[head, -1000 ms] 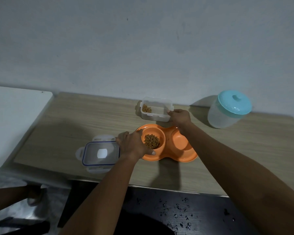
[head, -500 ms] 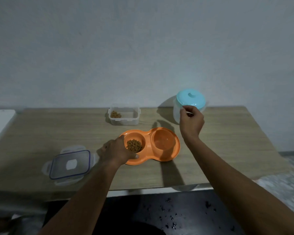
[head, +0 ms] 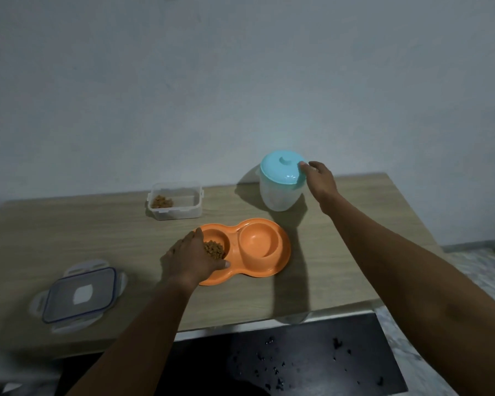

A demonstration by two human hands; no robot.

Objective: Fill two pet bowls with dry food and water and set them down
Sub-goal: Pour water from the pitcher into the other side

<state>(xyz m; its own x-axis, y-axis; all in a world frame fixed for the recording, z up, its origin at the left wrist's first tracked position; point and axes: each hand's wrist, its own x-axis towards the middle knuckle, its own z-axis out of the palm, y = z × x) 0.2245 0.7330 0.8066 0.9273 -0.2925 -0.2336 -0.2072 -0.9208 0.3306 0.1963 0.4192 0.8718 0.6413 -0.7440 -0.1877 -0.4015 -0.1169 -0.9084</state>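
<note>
The double bowl (head: 283, 261) is held flat on the table (head: 69, 232) by the left hand (head: 192, 258), its fingers and thumb wrapped over the rim beside the dry food (head: 213, 250). The other half appears dry. The jug (head: 279, 198) is touched at its lid (head: 282, 168) by the right hand (head: 320, 181). The fingers are hidden, so their closure cannot be told. If the jug is lifted by the lid alone, it may be dropped, and the food may be wetted by a careless pour.

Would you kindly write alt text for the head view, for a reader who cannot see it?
A person's right hand touches the blue lid of a jug while the left hand grips an orange double bowl, kibble in its left well only. A clear tub with some kibble and a loose lid lie on the wooden table.
</note>
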